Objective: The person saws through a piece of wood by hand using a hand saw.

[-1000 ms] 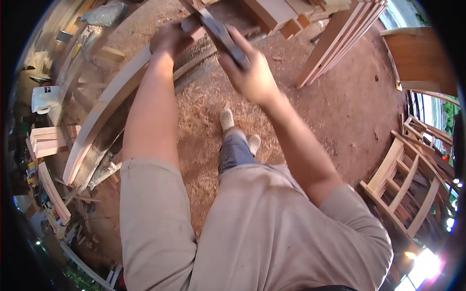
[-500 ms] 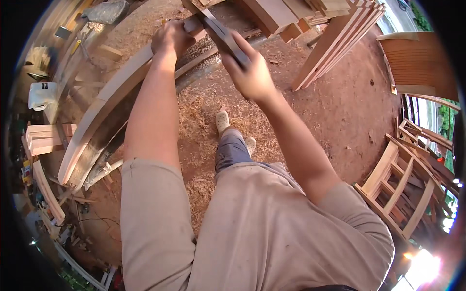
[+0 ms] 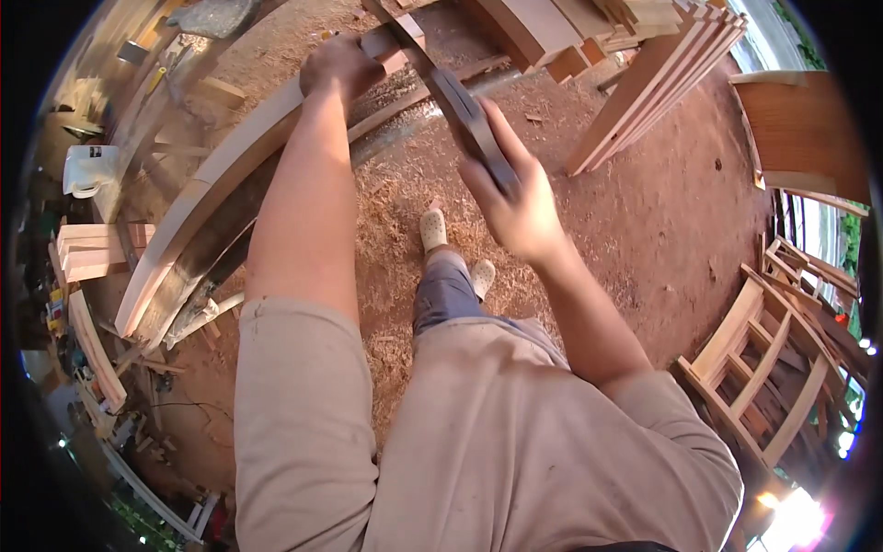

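Note:
My right hand (image 3: 522, 198) is closed around the long dark handle of a hand saw (image 3: 460, 110). The saw's narrow blade runs up and to the left, across the far end of a curved wooden beam (image 3: 225, 161). Beside that crossing, my left hand (image 3: 340, 66) grips the beam from above, its fingers wrapped over the wood. The beam arcs from there down to the lower left, on top of a rougher, darker timber (image 3: 184, 296). Whether the blade sits in a cut cannot be made out.
Thick planks (image 3: 529, 32) and leaning boards (image 3: 658, 92) stand far right. A slatted wooden frame (image 3: 763, 359) lies at the right, below a curved brown panel (image 3: 800, 129). At left are a white container (image 3: 90, 170) and stacked blocks (image 3: 97, 250). Shavings (image 3: 395, 221) cover the ground.
My right hand has drawn the saw toward me, down and to the right. The left hand keeps its grip on the beam. The whole view has shifted slightly.

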Demonstrator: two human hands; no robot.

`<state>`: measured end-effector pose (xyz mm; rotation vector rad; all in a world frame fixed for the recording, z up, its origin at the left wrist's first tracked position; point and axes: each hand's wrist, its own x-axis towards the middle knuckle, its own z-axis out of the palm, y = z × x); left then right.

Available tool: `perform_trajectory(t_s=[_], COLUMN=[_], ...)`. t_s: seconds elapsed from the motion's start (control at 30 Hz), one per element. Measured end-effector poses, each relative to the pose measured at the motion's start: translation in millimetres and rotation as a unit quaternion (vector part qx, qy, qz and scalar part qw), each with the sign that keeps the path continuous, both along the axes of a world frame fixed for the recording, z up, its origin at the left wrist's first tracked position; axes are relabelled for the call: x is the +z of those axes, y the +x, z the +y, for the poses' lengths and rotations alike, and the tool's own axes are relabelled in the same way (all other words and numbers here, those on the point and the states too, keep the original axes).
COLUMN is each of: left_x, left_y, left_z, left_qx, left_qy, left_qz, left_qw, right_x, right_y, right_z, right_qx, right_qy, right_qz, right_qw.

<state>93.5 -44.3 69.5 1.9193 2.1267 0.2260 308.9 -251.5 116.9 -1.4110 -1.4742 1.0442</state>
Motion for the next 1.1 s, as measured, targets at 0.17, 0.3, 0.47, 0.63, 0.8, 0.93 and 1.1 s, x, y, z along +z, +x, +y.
perform_trajectory(t_s=[0.17, 0.3, 0.47, 0.63, 0.8, 0.93, 1.1], left_x=[-24.6, -38.9, 7.4, 10.2, -6.9, -10.0, 17.5], left_y=[-28.2, -54.0, 20.0, -0.1, -19.6, -22.3, 18.2], left_z=[19.1, 19.7, 2.3, -5.3, 6.1, 4.4, -1.8], left_qx=[-0.029, 0.035, -0.072, -0.039, -0.009, -0.016, -0.054], left_qy=[0.024, 0.037, 0.047, 0.026, 0.029, 0.053, 0.035], left_qz=[0.003, -0.052, 0.008, 0.001, 0.007, 0.045, 0.021], left_qw=[0.999, 0.997, 0.996, 0.999, 1.0, 0.997, 0.998], right_x=[55.9, 57.1, -11.8, -1.9, 24.2, 53.7, -11.6], right_y=[71.6, 64.1, -7.4, -12.3, 54.4, 68.1, -5.3], right_z=[-178.8, -152.8, 87.1, 54.5, -139.9, -164.5, 54.1], right_qx=[0.022, 0.033, 0.006, 0.015, 0.006, 0.017, -0.024], right_qy=[-0.125, -0.098, 0.09, 0.054, -0.097, -0.147, 0.039], right_qz=[-0.059, -0.045, -0.011, 0.001, -0.032, -0.022, 0.013], right_qw=[0.99, 0.994, 0.996, 0.998, 0.995, 0.989, 0.999])
